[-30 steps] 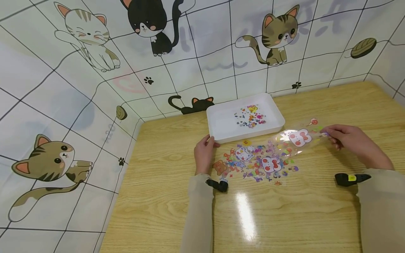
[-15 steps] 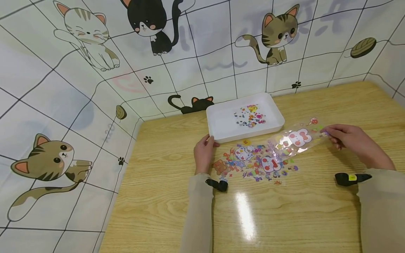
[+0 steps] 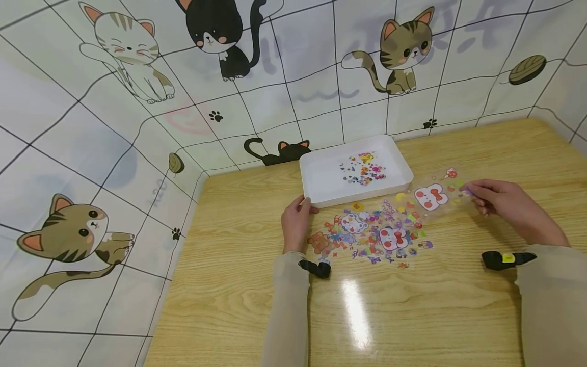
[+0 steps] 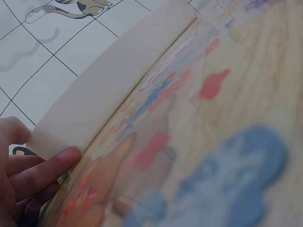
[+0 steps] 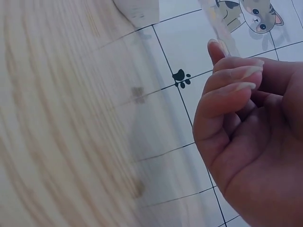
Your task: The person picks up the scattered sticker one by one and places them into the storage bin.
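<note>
My right hand (image 3: 513,206) pinches the right end of a clear sticker sheet (image 3: 431,197) printed with a white bunny face, red bow and small fruits. Its left end overlaps other clear sticker sheets (image 3: 353,224) spread on the table, with bear and bunny faces. My left hand (image 3: 295,224) holds the near left corner of a shallow white tray (image 3: 319,178). In the left wrist view, thumb and fingers sit at the end of the tray wall (image 4: 99,90). In the right wrist view the fingers curl, and a sliver of clear sheet shows beyond the fingertips.
Small colourful stickers (image 3: 364,171) lie in the right part of the tray. The wooden table (image 3: 412,316) meets walls (image 3: 312,66) with a cat-and-grid pattern at the back and left. A black wrist camera (image 3: 509,260) sits by the right sleeve.
The sheet in my right hand has shifted slightly left and its glare has gone, so its print shows more clearly. My left hand and the tray have stayed in place.
</note>
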Available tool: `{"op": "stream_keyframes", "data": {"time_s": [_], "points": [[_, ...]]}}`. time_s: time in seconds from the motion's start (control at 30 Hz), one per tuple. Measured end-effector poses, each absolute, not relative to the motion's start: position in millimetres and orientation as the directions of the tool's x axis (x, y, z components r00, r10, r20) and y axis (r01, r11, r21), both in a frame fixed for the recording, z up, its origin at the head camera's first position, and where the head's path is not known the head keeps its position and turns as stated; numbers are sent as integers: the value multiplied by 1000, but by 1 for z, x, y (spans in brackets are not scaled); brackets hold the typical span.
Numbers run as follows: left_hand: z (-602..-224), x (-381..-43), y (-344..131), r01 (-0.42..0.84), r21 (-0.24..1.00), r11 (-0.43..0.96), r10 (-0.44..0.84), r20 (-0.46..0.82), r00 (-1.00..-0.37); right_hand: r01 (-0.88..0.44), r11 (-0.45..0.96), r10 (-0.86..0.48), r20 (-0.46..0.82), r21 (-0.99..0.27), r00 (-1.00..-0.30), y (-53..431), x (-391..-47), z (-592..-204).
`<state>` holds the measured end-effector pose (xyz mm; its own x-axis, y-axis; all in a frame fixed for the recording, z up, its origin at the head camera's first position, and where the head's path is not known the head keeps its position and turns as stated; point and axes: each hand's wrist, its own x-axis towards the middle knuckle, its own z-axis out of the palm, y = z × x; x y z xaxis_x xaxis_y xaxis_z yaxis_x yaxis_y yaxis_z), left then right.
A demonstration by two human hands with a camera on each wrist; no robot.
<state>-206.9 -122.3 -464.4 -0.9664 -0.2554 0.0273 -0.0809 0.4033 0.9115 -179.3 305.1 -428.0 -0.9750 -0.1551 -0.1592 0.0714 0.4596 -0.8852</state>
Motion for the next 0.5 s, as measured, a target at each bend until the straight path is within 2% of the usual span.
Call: {"op": "stream_keyframes", "data": {"time_s": [0.5], "points": [[-467, -207, -123, -80, 916, 393, -256, 25, -966, 83, 372, -164, -153, -925, -974, 288, -183, -429]]}}
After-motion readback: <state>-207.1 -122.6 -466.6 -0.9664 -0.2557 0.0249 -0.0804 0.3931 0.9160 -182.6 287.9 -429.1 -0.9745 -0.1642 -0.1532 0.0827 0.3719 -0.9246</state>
